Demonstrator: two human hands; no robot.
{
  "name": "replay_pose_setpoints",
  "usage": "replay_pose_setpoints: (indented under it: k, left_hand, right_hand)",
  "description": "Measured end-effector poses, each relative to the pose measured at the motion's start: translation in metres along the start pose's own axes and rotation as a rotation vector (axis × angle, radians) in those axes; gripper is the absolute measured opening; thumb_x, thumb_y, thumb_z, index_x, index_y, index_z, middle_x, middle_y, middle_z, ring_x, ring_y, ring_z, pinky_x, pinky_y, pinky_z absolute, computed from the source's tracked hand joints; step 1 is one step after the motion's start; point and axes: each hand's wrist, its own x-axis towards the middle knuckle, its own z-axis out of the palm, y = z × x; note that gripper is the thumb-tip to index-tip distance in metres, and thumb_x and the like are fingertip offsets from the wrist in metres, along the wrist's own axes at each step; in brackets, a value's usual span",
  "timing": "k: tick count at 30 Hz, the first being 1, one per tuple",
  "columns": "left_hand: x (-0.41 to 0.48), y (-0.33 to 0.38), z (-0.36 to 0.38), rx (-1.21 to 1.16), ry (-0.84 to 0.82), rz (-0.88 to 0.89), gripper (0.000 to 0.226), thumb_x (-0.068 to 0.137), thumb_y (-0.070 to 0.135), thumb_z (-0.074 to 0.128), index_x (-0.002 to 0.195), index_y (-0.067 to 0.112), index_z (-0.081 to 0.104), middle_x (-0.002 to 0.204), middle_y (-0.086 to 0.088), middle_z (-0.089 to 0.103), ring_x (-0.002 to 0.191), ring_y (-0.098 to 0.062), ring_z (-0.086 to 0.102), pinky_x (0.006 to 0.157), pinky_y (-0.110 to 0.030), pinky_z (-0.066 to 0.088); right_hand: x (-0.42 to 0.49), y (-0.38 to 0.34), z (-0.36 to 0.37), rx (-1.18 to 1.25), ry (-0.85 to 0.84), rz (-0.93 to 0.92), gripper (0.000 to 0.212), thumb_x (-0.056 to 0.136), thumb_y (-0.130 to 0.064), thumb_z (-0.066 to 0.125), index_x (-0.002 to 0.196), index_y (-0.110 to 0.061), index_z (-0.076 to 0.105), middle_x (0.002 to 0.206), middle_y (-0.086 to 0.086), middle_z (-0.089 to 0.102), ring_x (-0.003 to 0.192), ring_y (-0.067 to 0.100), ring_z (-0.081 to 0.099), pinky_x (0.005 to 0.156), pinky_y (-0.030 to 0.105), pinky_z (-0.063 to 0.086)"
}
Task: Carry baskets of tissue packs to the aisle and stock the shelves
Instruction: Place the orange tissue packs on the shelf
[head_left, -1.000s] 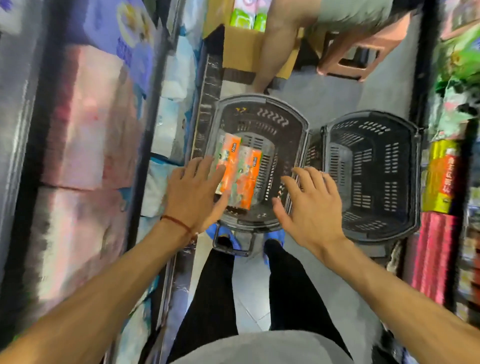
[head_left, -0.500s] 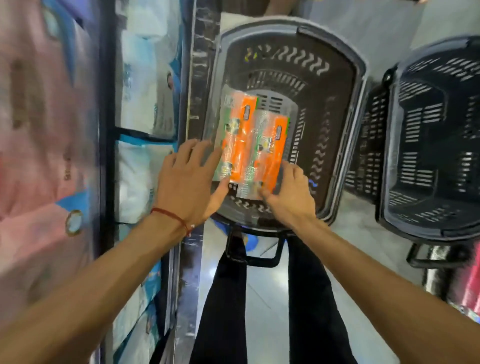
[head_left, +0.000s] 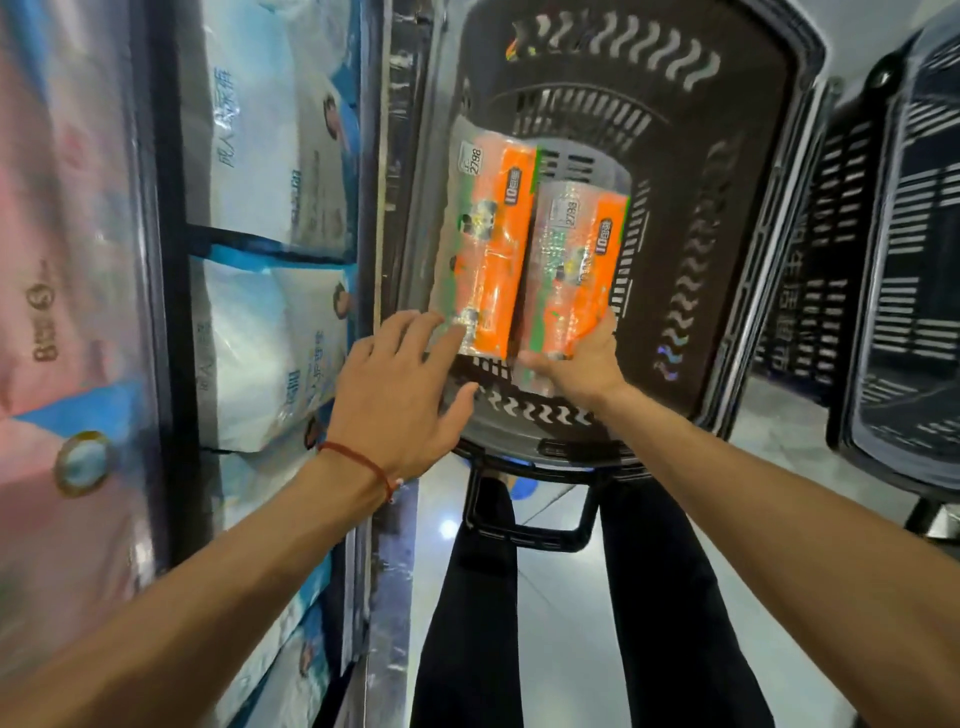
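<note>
Two orange tissue packs lie side by side in a dark grey basket (head_left: 753, 218) on the floor in front of me. My right hand (head_left: 576, 366) grips the near end of the right tissue pack (head_left: 574, 265), thumb under it and fingers wrapped round its right edge. My left hand (head_left: 402, 387) reaches over the basket's near left rim with fingers spread, its fingertips touching the near end of the left tissue pack (head_left: 491, 244).
A shelf unit (head_left: 161, 270) on my left holds large white-blue packs (head_left: 270, 156) and pink packs (head_left: 52, 312). A second, black basket (head_left: 904, 270) stands to the right. The basket's handle (head_left: 524, 530) hangs down between my legs. Shiny floor lies below.
I have leaned closer to the basket. My right hand went from hovering over the rim to gripping the right pack's near end; my left hand moved forward onto the left pack.
</note>
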Motion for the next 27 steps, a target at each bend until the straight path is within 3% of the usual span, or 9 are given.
replay_pose_setpoints:
  k: [3, 5, 7, 10, 13, 15, 21, 24, 27]
  left_hand:
    - [0.003, 0.005, -0.003, -0.009, -0.023, 0.007, 0.058, 0.092, 0.052, 0.047, 0.139, 0.018, 0.052, 0.139, -0.006, 0.052, 0.131, -0.029, 0.046, 0.087, -0.044, 0.05]
    - [0.005, 0.008, -0.003, -0.016, -0.033, 0.012, 0.058, 0.092, 0.052, 0.047, 0.139, 0.018, 0.051, 0.139, -0.006, 0.052, 0.13, -0.028, 0.045, 0.089, -0.045, 0.051]
    - [0.009, 0.013, -0.002, -0.024, -0.05, 0.014, 0.059, 0.093, 0.053, 0.045, 0.14, 0.018, 0.05, 0.14, -0.006, 0.051, 0.13, -0.028, 0.045, 0.091, -0.047, 0.052]
    - [0.019, 0.022, 0.003, -0.016, -0.072, 0.029, 0.057, 0.095, 0.053, 0.048, 0.141, 0.02, 0.048, 0.144, -0.004, 0.05, 0.131, -0.027, 0.045, 0.094, -0.046, 0.052]
    - [0.031, 0.031, 0.008, -0.014, -0.087, 0.061, 0.057, 0.095, 0.053, 0.049, 0.143, 0.021, 0.048, 0.145, -0.003, 0.049, 0.132, -0.026, 0.046, 0.094, -0.045, 0.05]
    - [0.038, 0.036, 0.01, -0.011, -0.091, 0.078, 0.056, 0.095, 0.052, 0.05, 0.143, 0.022, 0.048, 0.144, -0.002, 0.05, 0.132, -0.026, 0.046, 0.093, -0.045, 0.051]
    - [0.061, 0.042, 0.008, -0.112, -0.092, 0.099, 0.052, 0.097, 0.045, 0.052, 0.143, 0.02, 0.05, 0.142, -0.001, 0.053, 0.127, -0.022, 0.049, 0.095, -0.04, 0.052]
    - [0.078, 0.039, 0.012, -0.332, -0.123, 0.004, 0.05, 0.099, 0.04, 0.053, 0.146, 0.027, 0.046, 0.144, 0.004, 0.048, 0.126, -0.016, 0.049, 0.094, -0.035, 0.05]
    - [0.101, 0.037, 0.011, -0.662, -0.144, -0.104, 0.051, 0.097, 0.028, 0.061, 0.146, 0.028, 0.047, 0.146, 0.004, 0.047, 0.129, -0.015, 0.05, 0.105, -0.042, 0.049]
  right_hand:
    - [-0.002, 0.003, -0.022, 0.118, 0.052, 0.055, 0.112, 0.069, -0.022, 0.095, 0.154, -0.019, 0.022, 0.144, 0.01, 0.048, 0.132, 0.03, 0.053, 0.11, 0.054, 0.051]
    - [0.0, 0.006, -0.035, 0.163, 0.086, 0.066, 0.1, 0.07, -0.015, 0.086, 0.15, -0.017, 0.027, 0.137, 0.008, 0.053, 0.127, 0.029, 0.054, 0.109, 0.055, 0.05]
    - [0.002, 0.009, -0.043, 0.2, 0.102, 0.107, 0.106, 0.068, -0.024, 0.083, 0.155, -0.015, 0.022, 0.139, 0.008, 0.053, 0.128, 0.032, 0.053, 0.112, 0.057, 0.047]
    - [0.006, 0.011, -0.047, 0.196, 0.039, 0.148, 0.145, 0.058, -0.052, 0.098, 0.164, -0.017, 0.007, 0.167, 0.013, 0.032, 0.151, 0.033, 0.035, 0.126, 0.055, 0.031]
    - [0.01, 0.011, -0.044, 0.088, 0.098, 0.157, 0.156, 0.059, -0.051, 0.1, 0.164, -0.013, -0.009, 0.172, 0.018, 0.011, 0.158, 0.038, 0.018, 0.129, 0.053, 0.022]
    - [0.009, 0.009, -0.038, 0.008, 0.164, 0.178, 0.155, 0.061, -0.047, 0.1, 0.163, -0.013, -0.01, 0.171, 0.021, 0.013, 0.157, 0.04, 0.022, 0.126, 0.053, 0.028]
    - [0.008, 0.017, -0.036, 0.029, 0.297, 0.077, 0.137, 0.065, -0.036, 0.101, 0.163, -0.014, 0.008, 0.156, 0.018, 0.043, 0.141, 0.038, 0.048, 0.115, 0.05, 0.045]
    - [-0.002, 0.01, -0.043, 0.016, 0.366, -0.007, 0.123, 0.06, -0.034, 0.1, 0.156, -0.02, 0.023, 0.137, 0.009, 0.053, 0.127, 0.033, 0.056, 0.105, 0.054, 0.053]
    - [-0.021, -0.002, -0.053, -0.04, 0.408, -0.09, 0.115, 0.059, -0.037, 0.094, 0.152, -0.028, 0.027, 0.126, 0.004, 0.052, 0.118, 0.03, 0.056, 0.096, 0.055, 0.056]
